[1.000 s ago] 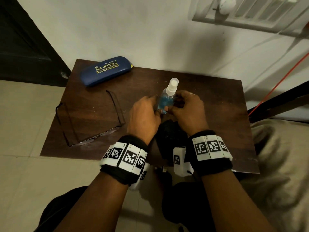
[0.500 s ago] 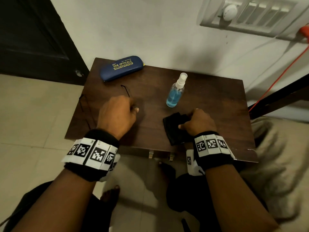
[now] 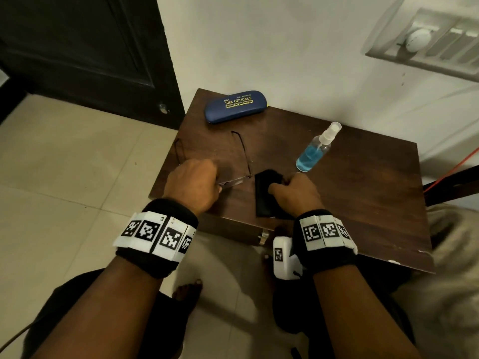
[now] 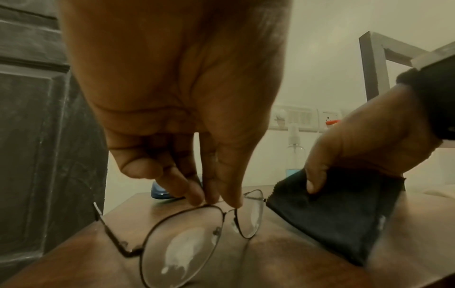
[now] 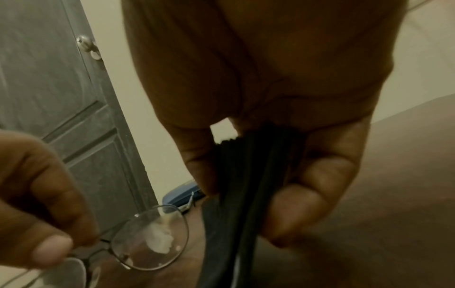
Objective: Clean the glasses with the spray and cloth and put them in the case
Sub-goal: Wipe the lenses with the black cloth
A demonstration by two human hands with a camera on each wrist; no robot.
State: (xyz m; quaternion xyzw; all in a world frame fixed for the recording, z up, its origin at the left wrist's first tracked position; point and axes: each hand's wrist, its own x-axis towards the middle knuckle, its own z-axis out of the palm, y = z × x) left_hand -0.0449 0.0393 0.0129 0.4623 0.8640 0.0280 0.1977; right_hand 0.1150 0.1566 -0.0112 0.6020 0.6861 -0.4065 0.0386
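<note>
The table (image 3: 363,193) stood against the wall beside a dark door (image 3: 77,47), and only the head view took in its whole top: the blue case (image 3: 236,106) shut at the far left corner, and the spray (image 3: 315,151) upright toward the far right, well apart from the case. The cloth (image 3: 264,195) lay near the front edge with the right hand (image 3: 295,194) on it; the right wrist view alone showed the thumb and fingers (image 5: 317,196) curled round its bunched folds (image 5: 246,185). The glasses (image 3: 241,156) sat just left of the cloth, arms open and pointing away, with the left hand (image 3: 193,185) over their front. The left wrist view alone showed that hand (image 4: 177,97) pinching the top rim near the bridge (image 4: 229,209), and white smears on the lens (image 4: 187,251), which the head view could not resolve. Half a second earlier the left hand had covered the glasses' front with no pinch to be seen; the right hand kept its grip on the cloth, and the spray stayed put.
</note>
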